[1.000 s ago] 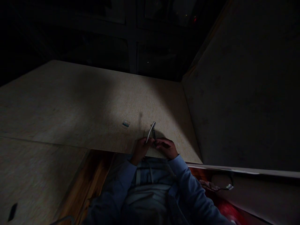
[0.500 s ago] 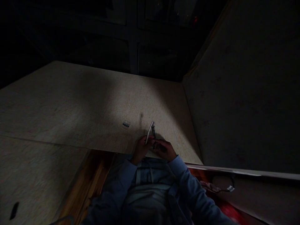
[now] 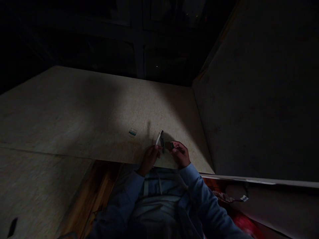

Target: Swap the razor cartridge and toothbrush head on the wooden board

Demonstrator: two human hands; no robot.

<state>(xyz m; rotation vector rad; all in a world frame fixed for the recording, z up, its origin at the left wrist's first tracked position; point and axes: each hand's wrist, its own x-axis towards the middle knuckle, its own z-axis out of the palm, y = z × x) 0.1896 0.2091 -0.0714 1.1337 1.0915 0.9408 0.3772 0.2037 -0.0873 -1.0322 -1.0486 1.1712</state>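
Near the table's front edge, my left hand [image 3: 149, 157] is closed around the lower end of a slim white toothbrush [image 3: 159, 137], its head pointing away from me. Just right of it is a thin dark stick [image 3: 162, 143], like a razor handle; I cannot tell whether the left fingers hold it or it lies on the table. My right hand [image 3: 181, 154] pinches a small dark piece [image 3: 172, 145] between thumb and fingers, apart from the left hand. The piece's kind is too dim to make out.
A small clear packet with a teal strip [image 3: 132, 132] lies on the pale tabletop [image 3: 99, 109], left of my hands. A tall panel [image 3: 249, 99] bounds the right side. A dark oblong thing [image 3: 13, 226] is at the lower left. The room is very dim.
My hands were together around the toothbrush and dark stick. Now the right hand has drawn away to the right with the small dark piece in its fingers.
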